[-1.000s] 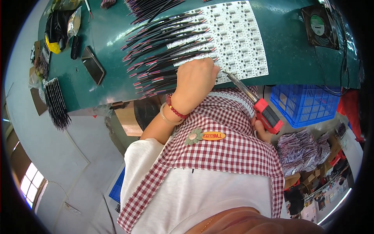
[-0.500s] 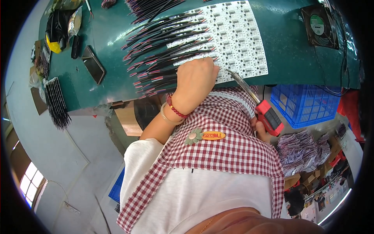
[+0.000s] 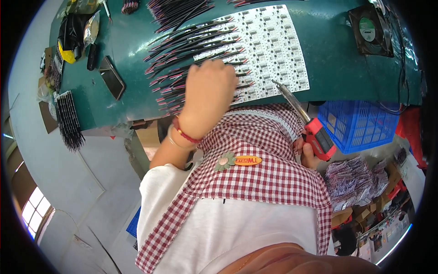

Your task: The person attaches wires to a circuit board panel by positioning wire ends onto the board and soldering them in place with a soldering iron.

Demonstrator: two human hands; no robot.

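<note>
My left hand (image 3: 211, 91) is closed, knuckles up, over the rows of black-sleeved wires (image 3: 182, 51). Its fingertips are hidden, so whatever they pinch cannot be made out. The wires lie side by side with red and white ends, their right ends reaching onto a white panel of small circuit boards (image 3: 273, 50). In my right hand (image 3: 309, 156) is a soldering iron (image 3: 319, 138) with a red and black handle. Its metal tip points up and left, over the panel's lower part, apart from my left hand.
The green table (image 3: 137, 102) carries a phone (image 3: 112, 77), a black fan (image 3: 370, 31) with cables and another wire bundle (image 3: 180, 13). More black wires (image 3: 68, 121) hang over the left edge. Below the table at right stand a blue crate (image 3: 358, 125) and heaped wire bundles (image 3: 351, 182).
My left hand has moved left, away from the iron's tip, uncovering wire ends on the panel. The soldering iron has shifted slightly right. The whole view has moved a little.
</note>
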